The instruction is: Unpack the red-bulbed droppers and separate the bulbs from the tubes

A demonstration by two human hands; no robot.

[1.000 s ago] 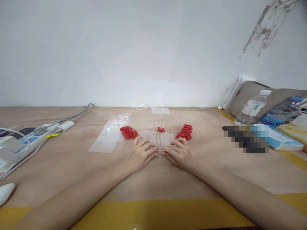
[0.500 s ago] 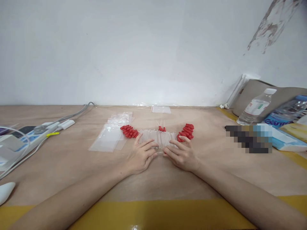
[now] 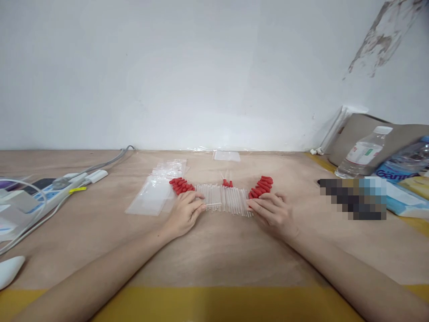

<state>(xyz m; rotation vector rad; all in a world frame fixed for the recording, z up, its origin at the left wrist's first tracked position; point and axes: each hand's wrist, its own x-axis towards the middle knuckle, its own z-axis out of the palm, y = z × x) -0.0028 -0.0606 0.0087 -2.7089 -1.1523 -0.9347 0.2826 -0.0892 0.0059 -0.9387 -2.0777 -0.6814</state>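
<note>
A row of clear thin tubes [image 3: 231, 200] lies side by side between two piles of red rubber bulbs. My left hand [image 3: 187, 210] pinches one clear tube [image 3: 213, 205], which points right across the near side of the row. The left pile of bulbs [image 3: 181, 184] is just beyond that hand. On the other side, my right hand [image 3: 273, 211] is closed at the near end of the right pile of bulbs [image 3: 261, 187], with a red bulb [image 3: 249, 207] showing at its fingertips. Behind the row, a few tubes with red bulbs fitted [image 3: 227, 182] lie together.
Clear zip bags [image 3: 147, 194] overlap at the left, and another small bag stack [image 3: 227, 155] lies by the wall. A power strip [image 3: 50, 199] with cables is far left. Water bottles [image 3: 365, 152] and a blue packet [image 3: 405, 197] stand at the right, near a blurred dark item.
My hands have moved apart from the middle of the row. The left went left with a tube, and the right went right to the bulb pile. The view shifted slightly.
</note>
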